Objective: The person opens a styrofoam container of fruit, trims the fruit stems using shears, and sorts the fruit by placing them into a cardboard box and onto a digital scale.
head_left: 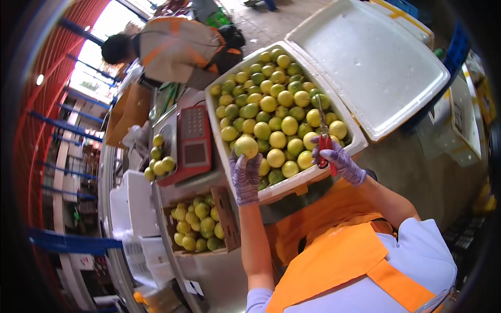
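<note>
Orange cloth apron (334,255) nearest cam. Next, 1 rectangular white foam box (359,141), packed w/ smooth round yellow-green fruits (276,140), too many to count; 1 flat foam lid (370,62) beside it. Smaller: 1 cardboard box (228,216), 1 red scale (194,151). Both gloves purple, striped. L hand (245,180), fingers up, grips 1 pale yellow fruit (246,147) at box's L edge; R hand (342,163) wraps red-handled metal shears (324,146), tip pointing away over fruits.

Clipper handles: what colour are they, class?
The clipper handles are red, shown best in the head view.
</note>
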Demonstrator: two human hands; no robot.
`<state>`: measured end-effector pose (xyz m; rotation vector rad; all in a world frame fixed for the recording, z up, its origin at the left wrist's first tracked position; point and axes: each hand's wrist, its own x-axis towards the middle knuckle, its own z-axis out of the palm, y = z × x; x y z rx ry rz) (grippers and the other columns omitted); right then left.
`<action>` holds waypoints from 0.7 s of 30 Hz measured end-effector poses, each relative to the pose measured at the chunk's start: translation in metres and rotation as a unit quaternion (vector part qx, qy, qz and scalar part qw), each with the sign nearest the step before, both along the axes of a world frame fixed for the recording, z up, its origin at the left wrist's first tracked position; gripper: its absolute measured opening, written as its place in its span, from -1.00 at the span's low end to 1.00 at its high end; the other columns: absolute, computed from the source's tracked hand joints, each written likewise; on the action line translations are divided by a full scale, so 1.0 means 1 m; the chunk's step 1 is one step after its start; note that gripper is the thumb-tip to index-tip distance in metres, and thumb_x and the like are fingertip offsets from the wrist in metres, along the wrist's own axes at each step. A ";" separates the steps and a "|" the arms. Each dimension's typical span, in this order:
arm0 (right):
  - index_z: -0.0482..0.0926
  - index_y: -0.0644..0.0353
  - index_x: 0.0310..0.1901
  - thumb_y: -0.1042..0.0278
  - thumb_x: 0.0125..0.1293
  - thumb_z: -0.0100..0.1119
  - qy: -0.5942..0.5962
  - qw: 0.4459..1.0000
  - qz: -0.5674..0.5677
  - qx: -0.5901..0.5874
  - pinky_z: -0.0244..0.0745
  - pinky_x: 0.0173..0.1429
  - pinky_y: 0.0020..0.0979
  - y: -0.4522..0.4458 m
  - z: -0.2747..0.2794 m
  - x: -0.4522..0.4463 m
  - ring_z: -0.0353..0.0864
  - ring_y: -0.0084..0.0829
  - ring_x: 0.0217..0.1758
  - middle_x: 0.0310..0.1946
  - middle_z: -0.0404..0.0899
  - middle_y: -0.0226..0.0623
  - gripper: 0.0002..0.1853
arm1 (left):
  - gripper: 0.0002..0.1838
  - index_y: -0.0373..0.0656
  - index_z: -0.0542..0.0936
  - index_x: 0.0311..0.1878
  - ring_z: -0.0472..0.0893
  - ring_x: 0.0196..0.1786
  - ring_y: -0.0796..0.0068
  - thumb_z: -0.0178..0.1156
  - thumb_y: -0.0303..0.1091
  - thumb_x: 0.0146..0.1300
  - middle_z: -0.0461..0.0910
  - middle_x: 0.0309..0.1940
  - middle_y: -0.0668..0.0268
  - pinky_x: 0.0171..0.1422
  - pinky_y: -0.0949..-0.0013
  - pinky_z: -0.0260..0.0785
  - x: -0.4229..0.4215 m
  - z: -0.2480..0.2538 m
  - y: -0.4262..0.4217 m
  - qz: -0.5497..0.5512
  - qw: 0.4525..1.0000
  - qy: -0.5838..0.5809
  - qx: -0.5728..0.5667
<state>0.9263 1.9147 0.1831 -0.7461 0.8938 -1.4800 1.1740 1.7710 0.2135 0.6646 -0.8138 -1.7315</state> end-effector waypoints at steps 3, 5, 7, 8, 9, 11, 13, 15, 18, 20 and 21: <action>0.33 0.13 0.28 -0.04 0.28 0.29 0.081 0.996 0.005 -0.039 0.46 -0.11 -0.55 -0.002 -0.001 0.006 0.52 -0.62 -0.18 -0.21 0.49 -0.46 -0.35 | -0.41 -0.28 0.38 0.28 0.51 0.22 0.03 0.22 -0.11 0.31 0.42 0.28 0.04 0.18 0.08 0.52 0.011 0.007 0.019 -0.080 0.959 0.242 0.126; 0.33 0.12 0.29 -0.02 0.28 0.31 0.130 0.989 0.001 -0.064 0.45 -0.12 -0.55 0.001 0.002 0.013 0.52 -0.61 -0.20 -0.22 0.48 -0.47 -0.34 | -0.37 -0.30 0.36 0.30 0.56 0.08 0.11 0.21 -0.06 0.32 0.43 0.27 0.03 0.00 0.19 0.54 0.014 0.012 0.027 -0.163 0.909 0.358 0.142; 0.33 0.13 0.30 0.03 0.28 0.31 0.124 0.989 -0.009 -0.077 0.43 -0.13 -0.56 0.003 0.001 0.016 0.50 -0.62 -0.21 -0.21 0.48 -0.46 -0.35 | -0.27 -0.32 0.35 0.29 0.54 -0.15 0.24 0.23 0.08 0.30 0.47 0.23 0.04 -0.23 0.34 0.48 0.011 0.009 0.033 -0.142 0.906 0.370 0.150; 0.34 0.13 0.30 0.04 0.28 0.31 0.120 0.989 -0.018 -0.082 0.43 -0.13 -0.56 0.002 -0.002 0.017 0.49 -0.62 -0.21 -0.21 0.48 -0.46 -0.36 | -0.25 -0.33 0.36 0.29 0.52 -0.19 0.27 0.24 0.11 0.29 0.47 0.22 0.04 -0.26 0.38 0.46 0.010 0.004 0.033 -0.154 0.900 0.385 0.132; 0.34 0.13 0.30 0.05 0.28 0.31 0.116 0.989 -0.024 -0.085 0.43 -0.13 -0.56 0.002 -0.005 0.017 0.49 -0.62 -0.21 -0.21 0.48 -0.46 -0.36 | -0.23 -0.34 0.36 0.28 0.50 -0.22 0.30 0.24 0.14 0.28 0.48 0.21 0.05 -0.29 0.41 0.44 0.008 -0.002 0.033 -0.163 0.894 0.400 0.116; 0.34 0.15 0.30 0.10 0.29 0.29 0.130 0.988 -0.031 -0.077 0.42 -0.14 -0.56 0.002 0.002 0.019 0.49 -0.62 -0.23 -0.21 0.49 -0.45 -0.39 | -0.24 -0.34 0.42 0.22 0.45 -0.35 0.41 0.23 0.20 0.26 0.54 0.14 0.08 -0.41 0.50 0.39 0.003 -0.002 0.031 -0.154 0.889 0.414 0.123; 0.34 0.16 0.30 0.11 0.29 0.28 0.129 0.989 -0.037 -0.067 0.42 -0.14 -0.57 0.003 0.002 0.021 0.49 -0.62 -0.24 -0.21 0.49 -0.44 -0.39 | -0.26 -0.33 0.45 0.17 0.43 -0.41 0.44 0.21 0.22 0.27 0.59 0.07 0.09 -0.47 0.52 0.36 0.000 -0.006 0.025 -0.172 0.878 0.429 0.122; 0.35 0.15 0.29 0.10 0.27 0.29 0.129 0.990 -0.018 -0.052 0.41 -0.19 -0.60 0.002 0.010 0.021 0.48 -0.64 -0.25 -0.21 0.48 -0.45 -0.39 | -0.22 -0.25 0.54 0.00 0.34 -0.65 0.52 0.09 0.42 0.22 0.66 -0.16 0.12 -0.66 0.51 0.21 -0.005 -0.013 0.017 -0.138 0.909 0.377 0.113; 0.35 0.14 0.28 0.14 0.24 0.32 0.153 0.987 0.050 -0.002 0.41 -0.18 -0.61 -0.001 0.030 0.017 0.45 -0.67 -0.26 -0.22 0.47 -0.48 -0.38 | -0.19 -0.22 0.56 -0.15 0.23 -0.81 0.52 0.00 0.52 0.19 0.60 -0.42 0.14 -0.70 0.52 0.15 -0.006 -0.019 0.014 -0.100 0.953 0.279 0.062; 0.35 0.20 0.27 0.15 0.24 0.32 0.199 0.974 0.101 0.044 0.43 -0.09 -0.57 -0.005 0.043 0.019 0.46 -0.65 -0.20 -0.22 0.48 -0.47 -0.38 | -0.20 -0.21 0.56 -0.14 0.25 -0.80 0.53 0.01 0.51 0.19 0.57 -0.44 0.14 -0.70 0.52 0.15 -0.005 -0.026 0.007 -0.105 0.968 0.226 0.021; 0.35 0.22 0.27 0.15 0.24 0.31 0.252 0.958 0.123 0.057 0.44 -0.05 -0.56 -0.007 0.044 0.017 0.46 -0.64 -0.18 -0.22 0.49 -0.46 -0.38 | -0.20 -0.20 0.55 -0.14 0.26 -0.79 0.53 0.02 0.51 0.19 0.55 -0.45 0.14 -0.70 0.53 0.15 -0.006 -0.032 0.005 -0.107 0.974 0.199 0.003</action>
